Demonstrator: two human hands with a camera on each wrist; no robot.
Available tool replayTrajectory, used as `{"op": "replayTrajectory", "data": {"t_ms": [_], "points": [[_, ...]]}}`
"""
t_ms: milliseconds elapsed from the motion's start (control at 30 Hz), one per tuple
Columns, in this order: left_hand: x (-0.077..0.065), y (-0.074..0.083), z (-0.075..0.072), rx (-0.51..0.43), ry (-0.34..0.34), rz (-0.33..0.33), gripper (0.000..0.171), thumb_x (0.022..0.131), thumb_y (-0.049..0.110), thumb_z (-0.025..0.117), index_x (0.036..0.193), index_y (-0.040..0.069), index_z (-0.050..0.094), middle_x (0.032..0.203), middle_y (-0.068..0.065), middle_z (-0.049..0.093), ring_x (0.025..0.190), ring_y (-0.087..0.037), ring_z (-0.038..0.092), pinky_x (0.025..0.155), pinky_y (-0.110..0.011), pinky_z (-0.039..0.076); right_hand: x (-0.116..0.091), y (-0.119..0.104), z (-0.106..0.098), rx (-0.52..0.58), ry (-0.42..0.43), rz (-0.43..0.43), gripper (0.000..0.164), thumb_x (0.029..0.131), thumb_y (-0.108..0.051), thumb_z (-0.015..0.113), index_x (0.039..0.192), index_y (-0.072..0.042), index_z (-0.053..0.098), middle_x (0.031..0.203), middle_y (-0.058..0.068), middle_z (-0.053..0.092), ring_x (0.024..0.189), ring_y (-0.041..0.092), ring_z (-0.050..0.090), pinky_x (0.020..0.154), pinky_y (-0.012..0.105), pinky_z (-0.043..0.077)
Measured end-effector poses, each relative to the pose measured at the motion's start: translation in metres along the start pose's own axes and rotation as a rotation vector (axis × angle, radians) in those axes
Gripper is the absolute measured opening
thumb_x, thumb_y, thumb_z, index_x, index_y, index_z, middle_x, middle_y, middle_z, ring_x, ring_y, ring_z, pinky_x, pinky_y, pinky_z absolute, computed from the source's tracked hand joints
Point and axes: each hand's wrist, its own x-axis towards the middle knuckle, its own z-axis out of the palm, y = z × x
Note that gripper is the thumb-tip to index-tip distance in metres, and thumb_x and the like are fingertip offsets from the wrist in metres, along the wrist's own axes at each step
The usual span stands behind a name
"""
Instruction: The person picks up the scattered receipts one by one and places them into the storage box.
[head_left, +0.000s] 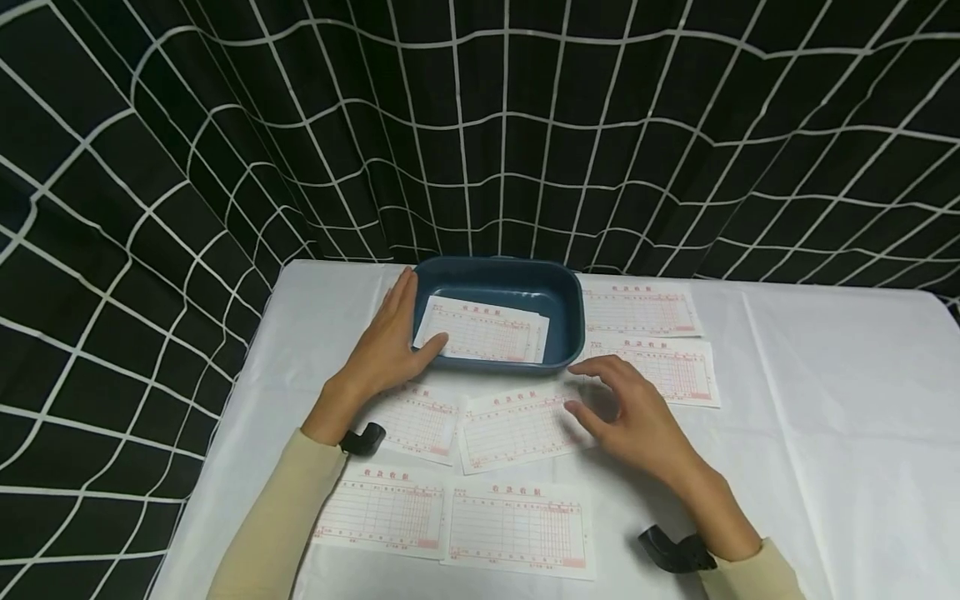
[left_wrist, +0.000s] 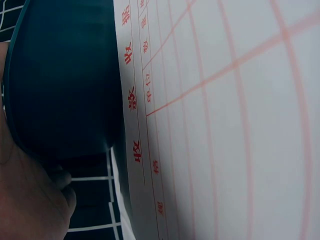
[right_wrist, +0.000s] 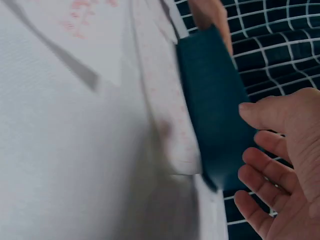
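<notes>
A dark blue rectangular box [head_left: 498, 265] stands near the table's back edge. Inside it lie overlapping receipt slips [head_left: 480, 327], white with red print. My left hand [head_left: 390, 333] holds the box at its left end, fingers along the outer wall and thumb over the near rim. In the left wrist view a receipt slip [left_wrist: 210, 125] fills the right side, beside the box wall [left_wrist: 65, 75]. Close to the box's near right corner is my right hand [head_left: 637, 408], fingers spread and loosely bent, holding nothing. Whether its fingertips touch the box cannot be told.
More receipt slips lie flat on the white tablecloth [head_left: 825, 400]: two right of the box [head_left: 637, 308], two in front [head_left: 517, 425], and two nearest me [head_left: 517, 529]. A black curtain with white grid lines [head_left: 502, 150] hangs behind and at the left.
</notes>
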Motion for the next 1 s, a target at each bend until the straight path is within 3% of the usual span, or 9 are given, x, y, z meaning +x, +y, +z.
{"op": "replayTrajectory", "data": {"t_ms": [100, 233, 333, 700, 1000], "points": [[0.000, 0.000, 0.001, -0.004, 0.000, -0.002, 0.103, 0.100, 0.052, 0.062, 0.171, 0.007, 0.003, 0.181, -0.008, -0.002, 0.169, -0.029, 0.005, 0.135, -0.054, 0.018, -0.003, 0.005, 0.006, -0.006, -0.042, 0.006, 0.046, 0.084, -0.010, 0.087, 0.126, -0.008, 0.071, 0.126, 0.002, 0.073, 0.122, 0.024, 0.065, 0.107, 0.027, 0.044], [0.000, 0.000, 0.001, -0.003, 0.004, -0.004, 0.103, 0.100, 0.051, 0.063, 0.171, 0.007, 0.004, 0.181, -0.008, -0.001, 0.169, -0.029, 0.006, 0.135, -0.054, 0.018, -0.006, 0.010, 0.012, -0.057, -0.106, 0.030, 0.056, 0.083, -0.015, 0.089, 0.135, -0.008, 0.068, 0.134, 0.007, 0.072, 0.130, 0.031, 0.063, 0.108, 0.049, 0.044], [0.000, 0.000, 0.001, -0.001, 0.002, -0.003, 0.102, 0.100, 0.052, 0.062, 0.171, 0.007, 0.004, 0.181, -0.007, -0.002, 0.169, -0.029, 0.006, 0.135, -0.053, 0.018, -0.007, 0.012, 0.016, -0.111, -0.152, 0.042, 0.063, 0.082, -0.019, 0.089, 0.140, -0.008, 0.066, 0.139, 0.010, 0.070, 0.135, 0.035, 0.060, 0.109, 0.057, 0.042], [0.000, 0.000, -0.001, -0.004, 0.008, 0.006, 0.102, 0.100, 0.051, 0.062, 0.171, 0.006, 0.003, 0.181, -0.007, -0.002, 0.169, -0.028, 0.006, 0.135, -0.053, 0.019, -0.009, 0.009, 0.018, -0.146, -0.166, 0.029, 0.065, 0.080, -0.020, 0.091, 0.139, -0.009, 0.066, 0.132, 0.011, 0.072, 0.130, 0.036, 0.062, 0.106, 0.056, 0.042], [0.001, -0.001, 0.000, -0.005, 0.005, 0.004, 0.102, 0.100, 0.051, 0.062, 0.171, 0.006, 0.003, 0.181, -0.008, -0.001, 0.169, -0.028, 0.006, 0.135, -0.052, 0.019, -0.011, 0.004, 0.018, -0.138, -0.177, 0.081, 0.056, 0.082, -0.016, 0.090, 0.133, -0.007, 0.070, 0.111, 0.009, 0.075, 0.099, 0.025, 0.063, 0.088, 0.046, 0.046]]}}
